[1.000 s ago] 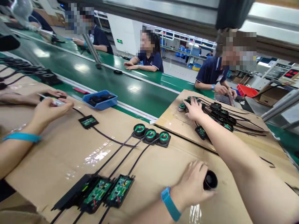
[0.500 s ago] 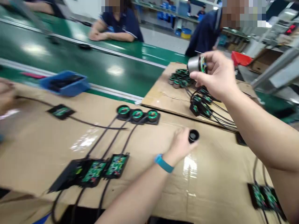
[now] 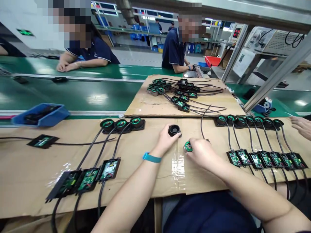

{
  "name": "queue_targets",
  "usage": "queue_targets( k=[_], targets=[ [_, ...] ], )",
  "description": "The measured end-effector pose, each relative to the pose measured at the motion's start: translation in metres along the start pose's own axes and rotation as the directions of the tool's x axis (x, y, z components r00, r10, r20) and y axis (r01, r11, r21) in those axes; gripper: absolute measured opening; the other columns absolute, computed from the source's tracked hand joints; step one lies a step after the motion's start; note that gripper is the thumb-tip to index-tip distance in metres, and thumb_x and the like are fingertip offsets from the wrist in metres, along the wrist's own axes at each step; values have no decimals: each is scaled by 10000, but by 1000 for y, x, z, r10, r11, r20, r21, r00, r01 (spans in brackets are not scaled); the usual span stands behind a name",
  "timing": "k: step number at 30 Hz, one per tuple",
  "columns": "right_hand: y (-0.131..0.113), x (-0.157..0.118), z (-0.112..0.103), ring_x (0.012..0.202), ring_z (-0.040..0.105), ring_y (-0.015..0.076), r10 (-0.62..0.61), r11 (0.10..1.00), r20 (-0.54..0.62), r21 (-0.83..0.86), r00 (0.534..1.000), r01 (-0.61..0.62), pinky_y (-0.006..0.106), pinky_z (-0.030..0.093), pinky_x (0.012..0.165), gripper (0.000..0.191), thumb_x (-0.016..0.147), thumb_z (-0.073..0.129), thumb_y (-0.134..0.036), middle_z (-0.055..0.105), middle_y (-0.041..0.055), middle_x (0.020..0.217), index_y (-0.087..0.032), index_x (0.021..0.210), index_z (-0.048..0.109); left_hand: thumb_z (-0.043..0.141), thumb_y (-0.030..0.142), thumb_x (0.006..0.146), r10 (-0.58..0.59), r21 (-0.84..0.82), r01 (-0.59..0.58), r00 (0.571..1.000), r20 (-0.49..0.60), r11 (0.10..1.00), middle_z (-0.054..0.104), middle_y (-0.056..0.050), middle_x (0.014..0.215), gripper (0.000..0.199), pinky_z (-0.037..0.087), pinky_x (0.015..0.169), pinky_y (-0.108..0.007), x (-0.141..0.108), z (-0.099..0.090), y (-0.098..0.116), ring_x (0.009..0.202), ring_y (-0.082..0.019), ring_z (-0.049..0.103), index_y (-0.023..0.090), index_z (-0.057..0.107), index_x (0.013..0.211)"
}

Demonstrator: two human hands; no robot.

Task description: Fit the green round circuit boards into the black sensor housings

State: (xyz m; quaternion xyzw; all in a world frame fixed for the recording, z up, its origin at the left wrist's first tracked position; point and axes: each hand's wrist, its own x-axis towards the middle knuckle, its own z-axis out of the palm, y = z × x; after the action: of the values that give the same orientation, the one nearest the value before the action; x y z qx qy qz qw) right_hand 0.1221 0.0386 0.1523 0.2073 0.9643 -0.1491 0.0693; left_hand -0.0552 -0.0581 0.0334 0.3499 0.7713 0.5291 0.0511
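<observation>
left hand [image 3: 164,139] around black cup [image 3: 174,130], right hand [image 3: 201,151] around green-faced cylinder [image 3: 188,146], dark parts [image 3: 40,113] in blue bin [image 3: 53,119]

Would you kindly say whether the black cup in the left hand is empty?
Empty: in the left hand, the black cup shows its bare, dark inside.

A black, cup-like housing [image 3: 174,130] sits between thumb and fingers of the left hand [image 3: 166,139], its open mouth facing up (a smaller ring shows inside). A round part [image 3: 188,146] juts leftward from the right hand [image 3: 202,150], green circuit face showing, apart from the housing.
</observation>
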Motion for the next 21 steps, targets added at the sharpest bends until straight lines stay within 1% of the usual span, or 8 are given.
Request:
queue_targets(
  k=[2,4,6,9,11,16,19,21],
  targets=[
    [-2,11,21,905,736,332,38,998,40,-53,998,-36,380,533,732,186,860,695,-269,756,166,988,-163,1011,671,829,417,739,-43,44,45,998,-43,998,696,-72,1087,499,536,932,-420,1,-1,-2,1008,-247,670,205,576,1114],
    [0,17,31,933,735,322,36,999,47,-33,998,-35,362,525,739,193,893,652,-273,753,176,1025,-156,1046,662,821,404,743,-34,76,36,999,-28,996,680,-100,1157,535,522,972,-443,2,-3,-3,1074,-262,656,199,553,1159],
    [4,19,34,994,726,298,3,1000,54,-9,999,-2,335,519,778,216,908,640,-284,749,161,1080,-164,1087,650,767,335,783,-3,74,1,1000,30,997,658,-116,1224,516,499,1017,-455,2,-4,-3,1137,-267,636,194,530,1219],
    [13,20,35,1082,701,264,-91,995,45,54,995,89,301,502,856,296,914,664,-296,734,135,1159,-169,1179,629,727,309,807,12,12,-13,997,78,1000,679,-93,1174,445,506,1001,-444,2,-6,0,1101,-262,647,195,556,1202],
    [18,22,36,1063,701,262,-128,984,17,123,992,125,304,497,858,349,913,688,-310,736,134,1141,-163,1223,623,753,345,797,14,-35,-11,998,62,999,701,-69,1116,416,520,965,-423,2,-7,2,1046,-255,663,201,594,1153],
    [20,26,44,1009,700,267,-148,958,-50,241,988,156,330,505,871,323,850,771,-309,739,126,1071,-158,1118,672,771,322,787,21,-51,-19,999,46,999,709,-75,1140,444,521,975,-422,2,-7,5,1060,-258,669,197,598,1177],
    [21,27,49,1070,693,264,-185,929,-94,309,978,206,354,514,931,393,853,742,-249,729,134,1161,-163,1228,662,754,281,802,52,-52,-49,998,42,997,710,-81,1155,425,520,994,-431,2,-6,4,1082,-260,670,196,599,1189],
    [25,27,52,1016,711,253,-170,908,-109,370,979,199,361,537,907,425,852,736,-251,747,115,1120,-175,1264,664,761,265,802,76,-64,-75,997,19,995,713,-76,1155,419,526,991,-428,3,-5,3,1081,-256,674,201,607,1187]
  ],
)
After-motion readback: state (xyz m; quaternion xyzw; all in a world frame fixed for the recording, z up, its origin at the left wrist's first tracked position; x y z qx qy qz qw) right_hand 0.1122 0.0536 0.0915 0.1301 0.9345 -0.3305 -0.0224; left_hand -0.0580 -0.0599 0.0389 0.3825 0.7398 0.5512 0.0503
